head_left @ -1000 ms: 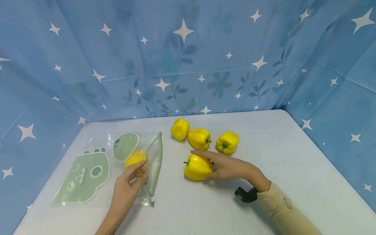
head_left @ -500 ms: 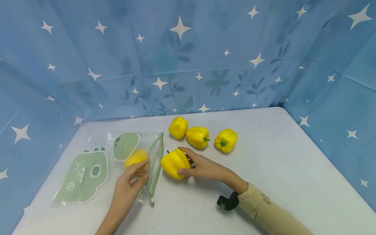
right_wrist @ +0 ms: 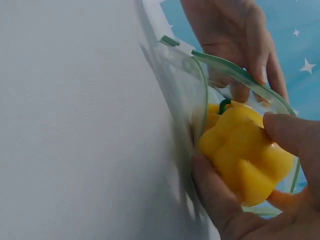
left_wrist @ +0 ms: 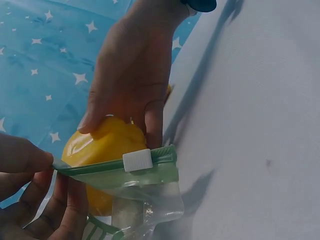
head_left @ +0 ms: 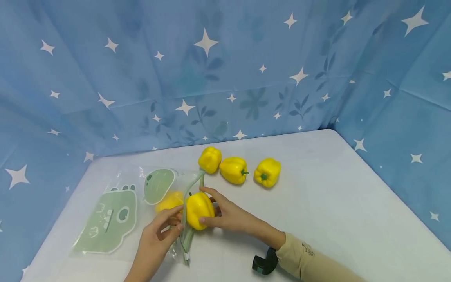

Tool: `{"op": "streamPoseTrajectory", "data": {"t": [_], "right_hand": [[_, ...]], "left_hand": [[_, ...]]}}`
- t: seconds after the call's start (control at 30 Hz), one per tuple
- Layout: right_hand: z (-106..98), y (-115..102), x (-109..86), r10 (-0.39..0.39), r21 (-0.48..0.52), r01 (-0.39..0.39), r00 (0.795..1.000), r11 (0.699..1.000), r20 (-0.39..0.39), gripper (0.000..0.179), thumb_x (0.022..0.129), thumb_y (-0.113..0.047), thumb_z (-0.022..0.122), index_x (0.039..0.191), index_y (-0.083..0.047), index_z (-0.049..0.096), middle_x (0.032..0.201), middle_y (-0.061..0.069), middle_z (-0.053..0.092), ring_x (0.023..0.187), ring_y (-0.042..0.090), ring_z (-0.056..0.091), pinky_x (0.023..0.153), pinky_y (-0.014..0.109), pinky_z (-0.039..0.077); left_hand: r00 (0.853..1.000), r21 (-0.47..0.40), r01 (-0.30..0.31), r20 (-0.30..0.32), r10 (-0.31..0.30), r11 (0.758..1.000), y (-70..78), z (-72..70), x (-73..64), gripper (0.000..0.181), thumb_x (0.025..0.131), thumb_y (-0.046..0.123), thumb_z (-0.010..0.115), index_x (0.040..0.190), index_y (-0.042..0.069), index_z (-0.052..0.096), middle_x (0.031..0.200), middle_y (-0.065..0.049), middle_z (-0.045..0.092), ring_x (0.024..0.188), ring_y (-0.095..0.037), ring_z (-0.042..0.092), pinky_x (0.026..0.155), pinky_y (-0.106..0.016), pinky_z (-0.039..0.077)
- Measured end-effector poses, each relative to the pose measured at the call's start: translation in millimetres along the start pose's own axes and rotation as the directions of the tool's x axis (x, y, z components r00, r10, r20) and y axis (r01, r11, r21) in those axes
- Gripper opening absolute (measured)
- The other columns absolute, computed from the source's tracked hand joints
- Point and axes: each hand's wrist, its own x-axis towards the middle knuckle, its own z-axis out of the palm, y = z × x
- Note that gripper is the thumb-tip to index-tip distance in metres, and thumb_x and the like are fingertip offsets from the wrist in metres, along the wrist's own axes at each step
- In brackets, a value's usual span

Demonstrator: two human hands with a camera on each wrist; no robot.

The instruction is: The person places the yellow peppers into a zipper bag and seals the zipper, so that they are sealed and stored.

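Observation:
My right hand (head_left: 229, 215) grips a yellow bell pepper (head_left: 199, 210) with thumb and fingers, at the mouth of a clear zip bag (head_left: 141, 235) printed with green cartoon shapes. In the right wrist view the held pepper (right_wrist: 245, 155) sits within the bag's green-edged opening, its green stem pointing inward. My left hand (head_left: 155, 239) pinches the bag's near rim between thumb and fingers, holding the mouth apart. A white slider (left_wrist: 137, 160) rides on the green zip strip in the left wrist view. Inside the bag lies another yellow pepper (head_left: 170, 201), seen through the plastic.
Three more yellow peppers lie behind the hands: a left one (head_left: 210, 160), a middle one (head_left: 234, 170) and a right one (head_left: 267, 172). A black device (head_left: 265, 261) is at the right wrist. Blue star-patterned cloth (head_left: 225, 70) surrounds the white table (head_left: 334, 196).
My right hand has carried the pepper leftward from the table to the bag's opening. The left hand keeps its pinch on the rim. The head view has shifted slightly.

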Motion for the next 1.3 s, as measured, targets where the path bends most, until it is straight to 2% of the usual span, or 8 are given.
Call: {"op": "streamPoseTrajectory", "data": {"t": [0.13,0.27,0.37,0.6,0.73,0.9,1.13,1.3], "right_hand": [[5.2,0.9,-1.6,0.026,0.063,-0.028,0.999,0.998,0.031,0.087,0.097,-0.041,0.074,0.165,-0.024,0.021,0.150,0.017,0.044,0.118,0.020,0.067,0.096,0.029,0.059],[7.5,-1.7,-4.0,0.036,0.137,-0.047,0.996,0.990,0.079,0.096,0.095,-0.026,0.078,0.166,-0.018,0.015,0.160,0.017,0.034,0.133,0.027,0.062,0.106,0.032,0.056],[10.0,-3.6,-4.8,0.031,0.148,-0.042,0.997,0.988,0.077,0.101,0.091,-0.016,0.081,0.167,-0.015,0.014,0.166,0.018,0.026,0.137,0.032,0.058,0.109,0.032,0.056],[13.7,-3.9,-1.8,-0.032,0.019,0.032,0.999,0.999,0.002,0.099,0.090,-0.017,0.083,0.166,-0.012,0.019,0.163,0.015,0.031,0.123,0.025,0.059,0.093,0.020,0.059],[12.9,-6.4,-0.5,-0.057,-0.047,0.056,0.998,0.997,-0.026,0.099,0.090,-0.018,0.083,0.166,-0.016,0.020,0.163,0.012,0.033,0.120,0.021,0.058,0.087,0.018,0.059],[11.5,-9.7,8.7,-0.093,-0.118,0.091,0.995,0.989,-0.019,0.098,0.092,-0.018,0.082,0.166,-0.016,0.019,0.162,0.011,0.034,0.124,0.021,0.058,0.094,0.018,0.057],[5.8,-6.5,30.0,-0.155,-0.107,0.156,0.988,0.982,0.020,0.081,0.092,-0.014,0.082,0.154,-0.014,0.031,0.154,0.007,0.040,0.139,0.026,0.054,0.110,0.025,0.053],[6.1,-1.2,37.3,-0.213,-0.211,0.225,0.974,0.951,0.076,0.081,0.093,-0.013,0.079,0.156,-0.013,0.029,0.158,0.008,0.038,0.141,0.019,0.051,0.118,0.028,0.047]], "left_hand": [[1.000,-0.007,-0.003,0.001,0.003,1.000,0.9,1.1,-2.0,0.040,0.097,0.008,0.073,0.135,0.016,0.067,0.114,-0.004,0.067,0.098,-0.011,0.067,0.086,-0.021,0.062],[1.000,-0.018,0.007,0.009,-0.007,1.000,1.2,0.9,-3.1,0.041,0.097,0.007,0.073,0.136,0.016,0.067,0.115,-0.004,0.066,0.100,-0.014,0.067,0.086,-0.021,0.062],[1.000,-0.019,0.009,0.004,-0.009,1.000,2.2,0.7,-3.9,0.042,0.096,0.008,0.074,0.137,0.016,0.067,0.114,-0.003,0.066,0.100,-0.014,0.067,0.086,-0.021,0.063],[1.000,-0.022,-0.027,0.004,0.027,0.999,3.5,2.6,-3.2,0.041,0.097,0.007,0.072,0.137,0.013,0.067,0.113,-0.004,0.066,0.098,-0.010,0.067,0.086,-0.022,0.063],[0.999,-0.026,-0.032,0.023,0.033,0.999,4.9,3.1,0.0,0.042,0.097,0.007,0.072,0.138,0.013,0.066,0.114,-0.005,0.066,0.098,-0.009,0.067,0.086,-0.022,0.063],[0.998,-0.037,-0.043,0.050,0.045,0.998,5.6,3.1,0.0,0.041,0.098,0.005,0.071,0.138,0.013,0.066,0.114,-0.006,0.066,0.097,-0.006,0.066,0.085,-0.022,0.063],[0.995,-0.056,-0.055,0.083,0.060,0.997,3.5,0.9,0.3,0.039,0.099,0.006,0.069,0.138,0.012,0.066,0.115,-0.004,0.066,0.098,-0.007,0.067,0.086,-0.023,0.063],[0.989,-0.085,-0.081,0.119,0.090,0.993,1.3,-0.4,0.8,0.039,0.099,0.003,0.068,0.138,0.005,0.064,0.115,0.002,0.064,0.098,-0.006,0.067,0.086,-0.023,0.063]]}}
